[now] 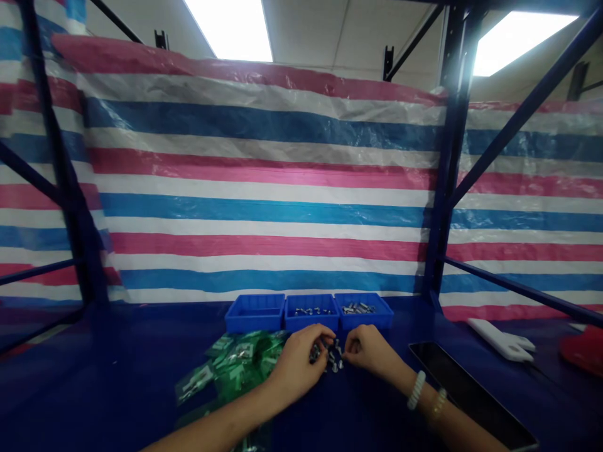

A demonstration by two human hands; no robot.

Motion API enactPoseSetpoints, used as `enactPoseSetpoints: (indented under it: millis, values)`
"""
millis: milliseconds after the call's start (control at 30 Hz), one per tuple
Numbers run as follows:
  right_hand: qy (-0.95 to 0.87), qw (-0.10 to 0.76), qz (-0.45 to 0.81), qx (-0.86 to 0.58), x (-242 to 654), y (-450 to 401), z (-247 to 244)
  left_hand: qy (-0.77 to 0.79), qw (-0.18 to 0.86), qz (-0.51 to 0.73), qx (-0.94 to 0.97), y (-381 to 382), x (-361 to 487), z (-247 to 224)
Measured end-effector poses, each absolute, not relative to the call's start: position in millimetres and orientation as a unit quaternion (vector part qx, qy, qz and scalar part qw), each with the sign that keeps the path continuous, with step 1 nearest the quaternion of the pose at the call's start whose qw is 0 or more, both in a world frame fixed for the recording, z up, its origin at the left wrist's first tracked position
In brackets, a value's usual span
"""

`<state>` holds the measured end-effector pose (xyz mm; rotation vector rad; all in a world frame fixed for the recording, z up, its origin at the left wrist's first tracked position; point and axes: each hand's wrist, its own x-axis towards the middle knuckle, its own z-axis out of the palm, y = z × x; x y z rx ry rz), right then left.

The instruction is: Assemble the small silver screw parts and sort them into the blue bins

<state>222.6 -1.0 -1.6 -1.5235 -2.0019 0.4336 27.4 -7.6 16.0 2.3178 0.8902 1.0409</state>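
My left hand (pixel 300 356) is curled at the near side of the blue bins, its thumb and fingers closed round some small shiny metal fasteners. More of these metal fasteners (pixel 335 364) lie in a loose pile on the blue surface between my hands. Just right of the pile, my right hand (pixel 370 348) has its fingertips pinched together; whatever they hold is too small to make out. Green-printed clear plastic packets (pixel 242 361) with small parts inside are heaped beside my left hand, partly hidden by my forearm.
Three blue bins stand in a row: a left bin (pixel 255 321), a middle bin (pixel 311 322) and a right bin (pixel 365 320). Small metal pieces lie in the middle and right ones. A dark tablet-like slab (pixel 471 392) and a white device (pixel 502 339) lie right. Blue rack posts (pixel 440 220) flank the striped sheet.
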Motion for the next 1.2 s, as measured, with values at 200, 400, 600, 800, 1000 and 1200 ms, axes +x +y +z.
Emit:
enactPoseSetpoints:
  millis: [200,400,600,800,1000,1200]
  values:
    - [-0.767,0.356,0.116,-0.521,223.8,-0.3,0.9,0.364,0.365,0.394,0.761,-15.8,28.1,6.6]
    - [-0.77,0.373,0.11,-0.506,218.0,5.3,-10.7,0.358,0.378,0.401,0.754,-20.7,30.5,6.8]
    - [-0.725,0.469,0.207,-0.46,219.7,-4.3,6.7,0.367,0.41,0.421,0.721,-21.1,30.0,10.7]
    - [-0.748,0.472,0.196,-0.424,210.8,-24.3,21.4,0.355,0.468,0.433,0.683,-21.1,30.9,5.7]
    - [-0.731,0.457,0.253,-0.44,198.0,-31.3,13.3,0.351,0.476,0.47,0.656,-28.1,36.3,8.8]
    - [-0.724,0.446,0.346,-0.397,194.9,-28.9,7.4,0.354,0.414,0.506,0.668,-33.9,34.3,14.3]
